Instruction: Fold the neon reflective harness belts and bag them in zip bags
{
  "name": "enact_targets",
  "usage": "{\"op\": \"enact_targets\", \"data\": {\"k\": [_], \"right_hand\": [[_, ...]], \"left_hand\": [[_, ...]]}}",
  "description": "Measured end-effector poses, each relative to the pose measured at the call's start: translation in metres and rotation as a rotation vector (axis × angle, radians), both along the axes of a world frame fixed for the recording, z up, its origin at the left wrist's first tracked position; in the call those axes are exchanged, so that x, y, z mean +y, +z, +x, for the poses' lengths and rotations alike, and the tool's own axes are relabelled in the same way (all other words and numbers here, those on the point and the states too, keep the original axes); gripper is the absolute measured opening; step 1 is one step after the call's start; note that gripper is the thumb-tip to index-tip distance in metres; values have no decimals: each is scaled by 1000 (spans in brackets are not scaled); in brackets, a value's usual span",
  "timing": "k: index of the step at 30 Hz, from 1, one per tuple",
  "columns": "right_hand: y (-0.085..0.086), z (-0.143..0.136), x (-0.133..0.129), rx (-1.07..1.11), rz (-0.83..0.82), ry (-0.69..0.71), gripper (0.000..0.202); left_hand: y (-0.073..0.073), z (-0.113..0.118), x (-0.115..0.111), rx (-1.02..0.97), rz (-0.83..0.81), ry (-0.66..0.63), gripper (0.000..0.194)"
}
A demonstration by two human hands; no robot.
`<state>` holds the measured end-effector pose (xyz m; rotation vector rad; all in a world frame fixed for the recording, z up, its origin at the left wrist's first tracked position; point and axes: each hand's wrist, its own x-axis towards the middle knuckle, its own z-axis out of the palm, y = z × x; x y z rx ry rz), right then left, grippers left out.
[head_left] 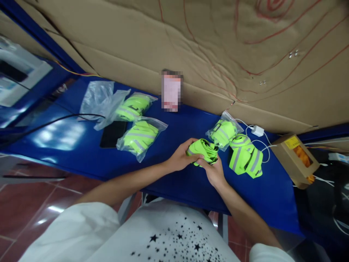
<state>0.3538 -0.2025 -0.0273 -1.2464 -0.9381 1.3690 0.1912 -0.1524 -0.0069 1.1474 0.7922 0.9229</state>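
Observation:
Both of my hands grip a rolled neon-yellow reflective strap (204, 150) above the blue table. My left hand (182, 156) wraps its left side, and my right hand (214, 170) holds it from the lower right, with the thumbs close together on the near side. The roll is layered, with grey reflective stripes and dark inner edges. Just beyond my right hand lies a clear bag with a folded reflective strap (224, 131) inside. Beside it, a loose, unbagged reflective strap (245, 156) rests folded on the table.
Two bagged straps (140, 136) lie left of centre, by empty-looking plastic bags (98, 96) and a dark flat object (111, 135). A pixelated phone-shaped object (171, 91) leans on the cardboard wall (131, 43). At right are a white charger (257, 131), cables and a cardboard box (293, 160).

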Motion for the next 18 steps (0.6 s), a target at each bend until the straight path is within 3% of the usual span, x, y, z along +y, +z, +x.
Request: {"op": "enact_targets", "data": {"k": [4, 7, 10, 12, 14, 16, 18], "right_hand": [[1, 0, -1, -61, 54, -62, 55], [6, 1, -1, -104, 77, -94, 48], [9, 3, -2, -100, 77, -96, 43], [10, 5, -2, -126, 70, -92, 41], [11, 6, -2, -162, 63, -83, 40], [12, 6, -3, -178, 57, -67, 40], [12, 5, -3, -181, 54, -45, 40]], "left_hand": [[-5, 4, -6, -53, -34, 27, 61], [-8, 6, -6, -120, -61, -78, 63], [0, 0, 1, -1, 217, -127, 53], [14, -15, 13, 147, 462, -29, 49], [32, -45, 31, 252, 581, 141, 52], [45, -89, 55, 342, 632, 309, 53], [48, -139, 80, 614, 727, 587, 53]]}}
